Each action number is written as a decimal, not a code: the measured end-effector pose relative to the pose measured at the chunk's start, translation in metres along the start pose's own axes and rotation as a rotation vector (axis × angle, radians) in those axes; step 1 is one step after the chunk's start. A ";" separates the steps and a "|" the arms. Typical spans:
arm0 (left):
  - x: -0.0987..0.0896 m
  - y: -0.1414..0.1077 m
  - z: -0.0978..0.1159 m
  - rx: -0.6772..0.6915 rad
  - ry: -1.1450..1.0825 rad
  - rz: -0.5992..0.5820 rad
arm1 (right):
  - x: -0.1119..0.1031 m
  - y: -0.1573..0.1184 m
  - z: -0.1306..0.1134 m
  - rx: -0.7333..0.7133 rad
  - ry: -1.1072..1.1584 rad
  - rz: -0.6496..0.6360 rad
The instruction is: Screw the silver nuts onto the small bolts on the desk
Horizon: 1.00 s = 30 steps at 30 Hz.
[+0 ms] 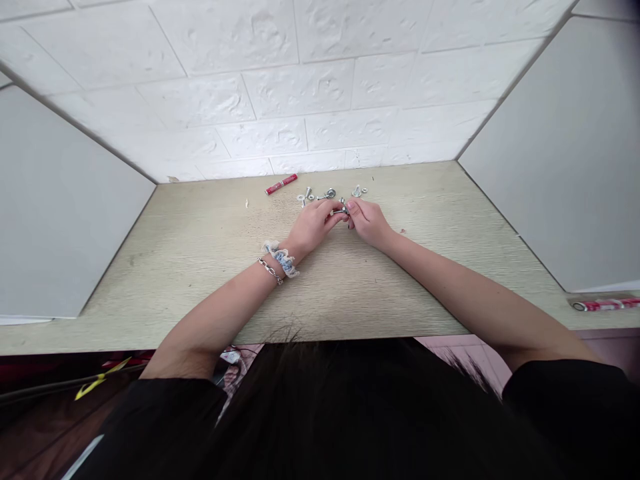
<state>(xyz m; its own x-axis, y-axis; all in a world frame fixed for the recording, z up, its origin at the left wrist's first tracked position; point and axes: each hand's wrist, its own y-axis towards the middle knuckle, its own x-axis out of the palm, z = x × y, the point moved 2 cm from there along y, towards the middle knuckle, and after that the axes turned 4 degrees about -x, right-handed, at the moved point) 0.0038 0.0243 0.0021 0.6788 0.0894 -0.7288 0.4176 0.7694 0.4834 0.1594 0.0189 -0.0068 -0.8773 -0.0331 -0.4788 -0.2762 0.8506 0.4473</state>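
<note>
Dark hair (350,400) fills the near edge. Beyond it, a small metal bolt (341,211) is pinched between the closed fingertips of the left hand (314,227) and right hand (369,222). Loose metal parts (330,193) lie just behind the grip. The piece is best turned squarely and kept low over the table (200,267).

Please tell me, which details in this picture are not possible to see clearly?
- Small metal part, head view: fingertips of the left hand and right hand cover most of it; its shape is unclear.
- Loose metal pieces behind the hands: too small to identify.
- Red object: too small to identify.
- Red and white item: cut off by the right edge.
</note>
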 end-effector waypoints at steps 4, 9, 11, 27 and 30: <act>-0.001 0.001 0.001 -0.007 0.003 -0.016 | 0.000 0.000 0.000 -0.024 -0.023 0.015; 0.000 0.001 -0.001 -0.005 0.023 -0.023 | 0.000 -0.001 0.000 -0.061 -0.032 0.019; 0.000 0.002 -0.001 -0.004 0.025 -0.021 | 0.000 -0.002 0.001 -0.073 -0.038 0.018; -0.002 -0.001 0.002 -0.035 0.067 -0.039 | 0.001 -0.003 0.001 -0.101 -0.072 -0.003; -0.002 0.000 0.003 -0.038 0.063 -0.046 | 0.001 -0.003 -0.001 -0.098 -0.077 -0.010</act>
<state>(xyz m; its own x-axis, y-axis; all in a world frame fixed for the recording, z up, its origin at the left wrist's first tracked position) 0.0036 0.0221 0.0049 0.6196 0.0921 -0.7795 0.4235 0.7969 0.4308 0.1591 0.0160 -0.0081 -0.8429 0.0022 -0.5381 -0.3252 0.7947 0.5125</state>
